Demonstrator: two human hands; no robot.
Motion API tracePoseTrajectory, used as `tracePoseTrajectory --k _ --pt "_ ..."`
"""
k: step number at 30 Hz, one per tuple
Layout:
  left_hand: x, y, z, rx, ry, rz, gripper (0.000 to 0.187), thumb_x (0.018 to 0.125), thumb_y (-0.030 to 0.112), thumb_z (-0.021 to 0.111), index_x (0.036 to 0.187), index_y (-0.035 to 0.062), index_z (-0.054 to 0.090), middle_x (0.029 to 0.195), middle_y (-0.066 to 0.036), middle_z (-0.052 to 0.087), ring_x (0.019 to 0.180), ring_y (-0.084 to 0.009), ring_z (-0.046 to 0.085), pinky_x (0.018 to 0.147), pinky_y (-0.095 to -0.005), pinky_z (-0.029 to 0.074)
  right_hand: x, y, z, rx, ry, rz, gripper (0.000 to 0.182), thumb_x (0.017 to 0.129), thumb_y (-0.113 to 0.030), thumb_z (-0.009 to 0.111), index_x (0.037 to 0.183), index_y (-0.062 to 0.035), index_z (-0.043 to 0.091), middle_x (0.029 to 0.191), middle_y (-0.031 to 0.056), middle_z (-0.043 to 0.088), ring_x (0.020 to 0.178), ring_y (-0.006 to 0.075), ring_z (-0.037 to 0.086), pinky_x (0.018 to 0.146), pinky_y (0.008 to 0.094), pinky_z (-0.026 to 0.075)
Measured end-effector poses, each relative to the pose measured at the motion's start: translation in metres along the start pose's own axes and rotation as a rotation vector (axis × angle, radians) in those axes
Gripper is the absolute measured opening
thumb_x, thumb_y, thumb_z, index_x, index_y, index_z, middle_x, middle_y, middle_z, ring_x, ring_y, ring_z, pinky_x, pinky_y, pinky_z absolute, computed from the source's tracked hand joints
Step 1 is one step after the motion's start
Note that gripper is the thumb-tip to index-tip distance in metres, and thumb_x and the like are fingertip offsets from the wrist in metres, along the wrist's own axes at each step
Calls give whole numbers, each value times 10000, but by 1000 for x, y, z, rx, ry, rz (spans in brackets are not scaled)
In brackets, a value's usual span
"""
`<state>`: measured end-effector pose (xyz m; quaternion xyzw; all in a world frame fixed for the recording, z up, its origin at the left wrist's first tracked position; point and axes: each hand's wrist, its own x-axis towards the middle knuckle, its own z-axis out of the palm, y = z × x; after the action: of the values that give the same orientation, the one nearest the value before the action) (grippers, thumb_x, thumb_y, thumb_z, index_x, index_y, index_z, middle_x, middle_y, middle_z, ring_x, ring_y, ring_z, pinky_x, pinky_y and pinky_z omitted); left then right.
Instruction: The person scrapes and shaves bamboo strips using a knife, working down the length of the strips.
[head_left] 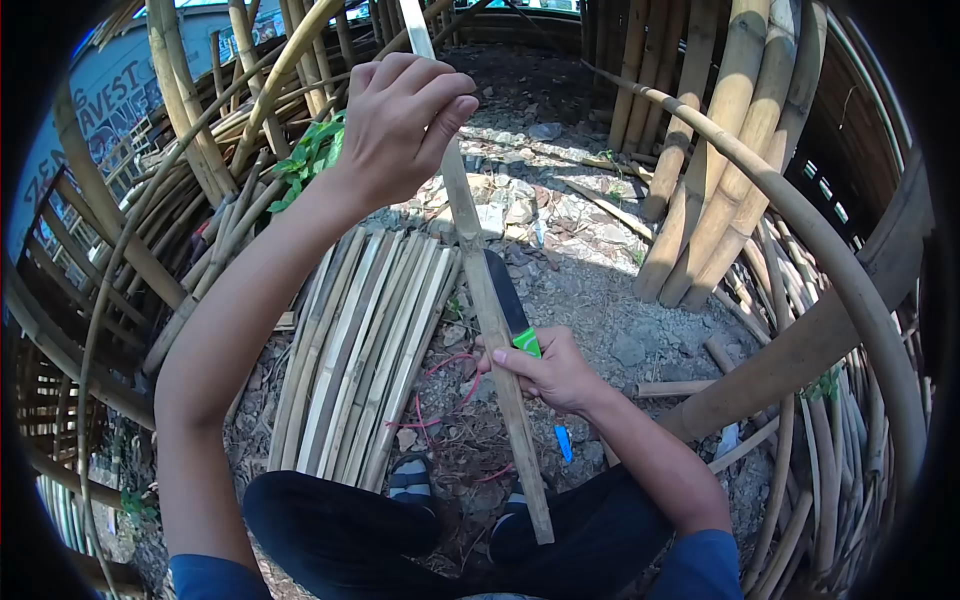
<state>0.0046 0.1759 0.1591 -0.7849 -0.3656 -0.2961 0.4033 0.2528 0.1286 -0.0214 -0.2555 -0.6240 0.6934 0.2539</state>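
A long, flat bamboo strip (487,290) runs slanting from the top of the head view down to my lap. My left hand (405,125) is closed round its upper part, raised in front of me. My right hand (550,372) grips a knife (508,295) by its bright green handle, with the thumb pressed on the strip's face. The dark blade points up and away, lying against the strip's right edge and partly behind it. On the ground to the left lies a row of cut bamboo strips (360,345), side by side.
Pink string (432,420) and a blue scrap (564,443) lie on the rubble ground. Thick bamboo poles (735,150) lean at the right, one bent pole (800,200) arching forward. More poles and a bamboo fence (110,230) stand left, near a green plant (312,160).
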Motion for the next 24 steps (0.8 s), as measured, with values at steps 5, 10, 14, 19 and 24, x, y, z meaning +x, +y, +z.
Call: tracePoseTrajectory --k 5,10,14,19,24 --pt "-109 128 2 -840 -18 -1166 427 1073 365 407 1352 42 428 1149 -73 530 1030 -146 522 896 -311 431 5 8 -13 144 55 -19 346 972 -149 648 1217 94 623 963 103 741 484 12 410 440 199 310" --pt "-173 214 -27 -1843 -710 -1814 534 1069 502 325 1312 49 471 1160 -109 584 1081 -230 585 907 -409 458 16 20 -20 254 171 -37 366 988 -154 626 1255 94 592 1034 121 730 508 16 408 467 187 325" --pt "-173 230 -37 -2041 -568 -1922 520 1092 441 266 1267 18 511 1088 -119 613 1000 -227 632 916 -413 520 17 19 -17 173 123 -18 364 994 -153 615 1262 91 591 1049 121 726 517 18 407 477 184 330" --pt "-182 229 -26 -2027 -547 -1700 435 1092 382 325 1248 21 509 1050 -112 607 958 -226 638 868 -385 532 14 4 -6 76 161 -83 360 1003 -152 599 1266 93 592 1064 125 726 532 20 417 481 184 338" --pt "-170 228 -23 -2039 -319 -1464 326 1093 310 380 1190 30 514 877 -34 505 697 -117 480 631 -283 456 15 -8 0 94 135 -141 391 1019 -189 579 1298 85 565 1129 141 708 531 32 437 477 190 350"
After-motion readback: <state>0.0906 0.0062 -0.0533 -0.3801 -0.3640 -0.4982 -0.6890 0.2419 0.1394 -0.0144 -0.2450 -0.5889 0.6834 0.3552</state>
